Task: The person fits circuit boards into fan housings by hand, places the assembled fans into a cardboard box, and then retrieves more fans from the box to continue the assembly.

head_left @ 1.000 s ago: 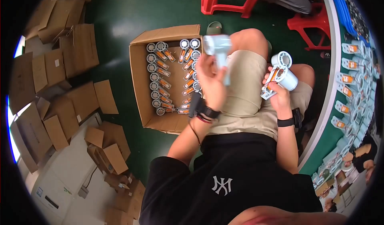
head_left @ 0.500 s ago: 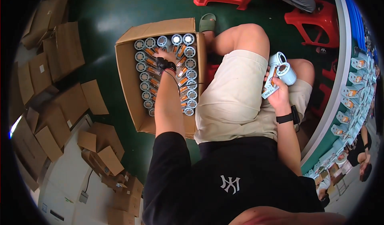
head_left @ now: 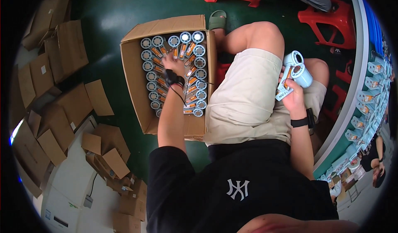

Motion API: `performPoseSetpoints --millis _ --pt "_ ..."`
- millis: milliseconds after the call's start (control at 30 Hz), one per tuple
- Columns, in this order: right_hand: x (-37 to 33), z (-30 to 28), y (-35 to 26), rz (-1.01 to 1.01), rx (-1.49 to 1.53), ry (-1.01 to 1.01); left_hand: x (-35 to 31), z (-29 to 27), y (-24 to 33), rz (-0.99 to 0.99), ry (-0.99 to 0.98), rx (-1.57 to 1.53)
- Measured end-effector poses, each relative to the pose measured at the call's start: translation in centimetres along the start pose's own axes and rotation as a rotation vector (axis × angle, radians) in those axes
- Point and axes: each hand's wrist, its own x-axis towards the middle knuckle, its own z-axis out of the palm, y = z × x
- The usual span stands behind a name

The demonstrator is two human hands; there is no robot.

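An open cardboard box [head_left: 128, 73] stands left of my knee, lined on three sides with pale blue handheld fan bodies [head_left: 200, 74]. Each has a round vented head against the box wall and a flat handle with an orange part pointing inward. My left hand [head_left: 173, 65] reaches into the middle of the box, below a fan body [head_left: 174, 41] in the far row. Its fingers look loosely apart, though they are slightly smeared. Over my thigh, my right hand [head_left: 294, 97] is closed around two more fan bodies [head_left: 302, 76], their round heads side by side.
Flattened and open cartons [head_left: 66, 46] pile up along the left. Red plastic stools [head_left: 327, 21] stand at the far right, one beneath another person's leg. On the right, a green-topped table [head_left: 352, 150] bears rows of similar blue fan bodies. A black cable hangs from my left wrist.
My left hand has drawn slightly nearer to me, away from the far row. One fan body there has shifted a little to the right. My right hand keeps its two fan bodies.
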Motion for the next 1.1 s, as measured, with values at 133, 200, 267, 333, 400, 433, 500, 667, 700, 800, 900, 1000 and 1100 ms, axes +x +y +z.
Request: performPoseSetpoints --millis 133,200,267,333,400,433,500,667,700,800,900,1000,1100 --pt "-2.7 2.1 -2.1 -0.062 -0.236 -0.324 -7.9 -4.6 8.5 -0.017 -0.257 -0.576" --pt "-4.5 5.2 -2.9 0.018 -0.295 -0.457 -11.8 -7.7 12.3 -0.077 -0.458 -0.883" --pt "-5.5 7.3 -2.5 0.090 -0.360 -0.577 -13.9 -12.9 18.4 -0.186 -0.719 -1.193" --pt "-6.3 9.6 -1.6 0.273 -0.408 -0.797 -15.4 -15.2 20.2 -0.197 -0.785 -1.300" --pt "-6.9 11.6 0.2 0.258 -0.389 -0.802 -16.1 -16.3 21.1 -0.224 -0.944 -1.518" --pt "-7.0 12.3 1.3 0.246 -0.369 -0.797 -16.2 -16.3 20.8 -0.216 -0.934 -1.516" --pt "-6.8 12.3 2.1 0.230 -0.349 -0.799 -16.1 -16.2 19.2 -0.415 -0.999 -1.530" --pt "-6.2 12.3 2.5 0.308 -0.772 -0.810 -15.3 -15.4 17.4 -0.651 -0.911 -1.711" --pt "-6.2 12.8 2.5 0.321 -0.773 -0.748 -14.7 -15.1 17.3 -0.647 -0.916 -1.712" --pt "-5.6 13.8 3.1 0.313 -0.800 -0.644 -12.5 -14.2 16.4 -0.719 -0.961 -1.842" --pt "-5.4 14.3 3.7 0.219 -0.882 -0.568 -10.8 -13.8 16.7 -0.648 -0.972 -1.820" --pt "-4.9 13.9 5.6 -0.452 -1.046 -0.523 -9.0 -13.2 16.7 -0.596 -0.983 -1.841" --pt "-5.0 14.4 5.5 -0.429 -0.979 -0.558 -6.7 -12.1 15.3 -0.564 -0.995 -1.903"
